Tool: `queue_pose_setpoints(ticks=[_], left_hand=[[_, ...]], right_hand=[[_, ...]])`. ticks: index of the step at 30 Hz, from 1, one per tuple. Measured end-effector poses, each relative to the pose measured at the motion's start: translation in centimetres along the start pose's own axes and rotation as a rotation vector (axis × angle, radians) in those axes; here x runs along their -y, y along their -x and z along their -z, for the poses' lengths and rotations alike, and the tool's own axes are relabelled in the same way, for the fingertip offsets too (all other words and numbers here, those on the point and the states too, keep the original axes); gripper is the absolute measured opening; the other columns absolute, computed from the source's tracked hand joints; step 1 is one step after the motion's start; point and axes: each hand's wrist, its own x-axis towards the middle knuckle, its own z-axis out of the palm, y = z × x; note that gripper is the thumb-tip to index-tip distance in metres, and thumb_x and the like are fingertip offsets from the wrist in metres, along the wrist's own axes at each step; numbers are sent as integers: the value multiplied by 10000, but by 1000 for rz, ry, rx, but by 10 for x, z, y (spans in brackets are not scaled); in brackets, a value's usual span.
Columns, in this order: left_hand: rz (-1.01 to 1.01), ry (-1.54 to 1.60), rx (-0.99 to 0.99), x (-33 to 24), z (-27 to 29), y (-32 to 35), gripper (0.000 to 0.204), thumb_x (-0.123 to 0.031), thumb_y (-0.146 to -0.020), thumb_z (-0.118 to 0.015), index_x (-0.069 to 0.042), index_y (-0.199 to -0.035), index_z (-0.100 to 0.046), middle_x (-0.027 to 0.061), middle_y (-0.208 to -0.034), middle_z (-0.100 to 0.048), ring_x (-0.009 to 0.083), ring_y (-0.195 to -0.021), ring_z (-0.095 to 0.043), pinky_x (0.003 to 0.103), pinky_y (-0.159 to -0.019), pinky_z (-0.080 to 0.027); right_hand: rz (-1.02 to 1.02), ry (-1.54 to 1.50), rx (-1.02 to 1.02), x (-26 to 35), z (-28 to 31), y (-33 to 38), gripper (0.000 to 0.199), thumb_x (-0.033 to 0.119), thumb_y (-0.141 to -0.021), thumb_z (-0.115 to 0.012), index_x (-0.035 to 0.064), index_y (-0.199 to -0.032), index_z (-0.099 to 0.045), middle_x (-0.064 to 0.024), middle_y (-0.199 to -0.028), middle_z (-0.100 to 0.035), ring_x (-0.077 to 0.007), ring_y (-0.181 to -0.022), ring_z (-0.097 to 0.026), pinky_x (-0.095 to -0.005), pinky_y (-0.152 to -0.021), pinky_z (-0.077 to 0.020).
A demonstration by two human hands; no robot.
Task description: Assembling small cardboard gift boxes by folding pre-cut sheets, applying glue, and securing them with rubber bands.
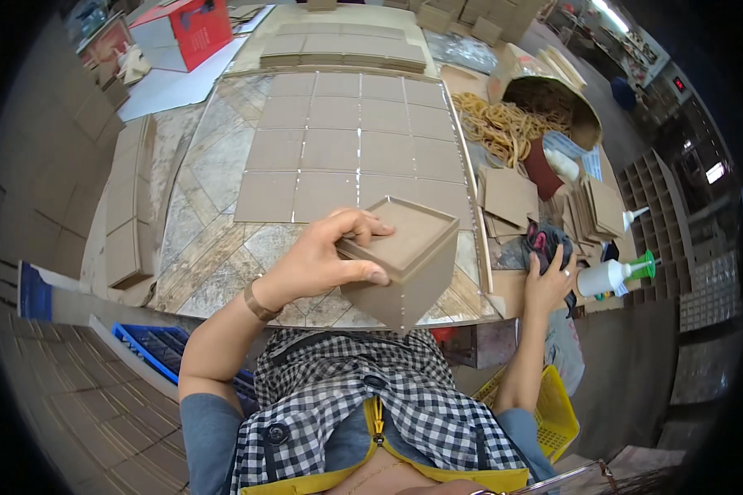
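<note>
My left hand grips a brown cardboard box by its left edge, with the thumb on the near side and the fingers over the rim. The box is tilted, and a raised rim runs around its top face. Behind it lies a grid of flat brown cardboard panels with white lines and dots along the seams. On the right, my right hand has its fingers on a crumpled dark cloth with a pink patch. A white squeeze bottle with a green end lies just right of that hand.
Tan rubber bands spill from a tipped container at the back right. Small cardboard pieces are stacked near my right hand. More panels lie at the far end. A cardboard stack stands left; a yellow basket sits below.
</note>
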Motion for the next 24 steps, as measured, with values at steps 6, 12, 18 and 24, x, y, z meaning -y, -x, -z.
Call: queue_pose_setpoints(ticks=[6, 12, 18, 24], left_hand=[[274, 113, -35, -25, -11, 2, 373, -202, -692, -828, -79, -758, -483, 174, -1103, -649, 205, -1077, -584, 321, -866, -467], [258, 91, -112, -22, -18, -3, 371, -217, -702, -825, -64, -750, -490, 179, -1049, -661, 182, -1023, -596, 305, -815, -480], [225, -83, -157, -17, -28, -10, 482, -398, -687, -806, -8, -853, -576, 178, -963, -671, 246, -846, -650, 351, -726, -501], [227, -156, -184, -21, -28, -11, 332, -275, -752, -777, -25, -821, -570, 108, -889, -667, 144, -808, -616, 290, -705, -495]], right_hand=[[-222, -212, 397, -11, -30, -17, 552, 314, -812, -668, 110, -1293, -491, -218, -1166, -558, -390, -996, -573, -436, -832, -472], [-66, -771, 307, 22, 84, -45, 189, 172, -749, -637, -6, -800, -602, -160, -965, -601, -305, -894, -573, -368, -806, -436], [374, -1273, 190, 126, 196, -12, 149, 31, -681, -595, 39, -799, -504, -166, -1046, -564, -320, -978, -536, -414, -865, -427], [723, -879, 56, 146, 202, 11, 188, 75, -590, -666, 73, -735, -546, -79, -833, -570, -263, -695, -537, -372, -592, -443]])
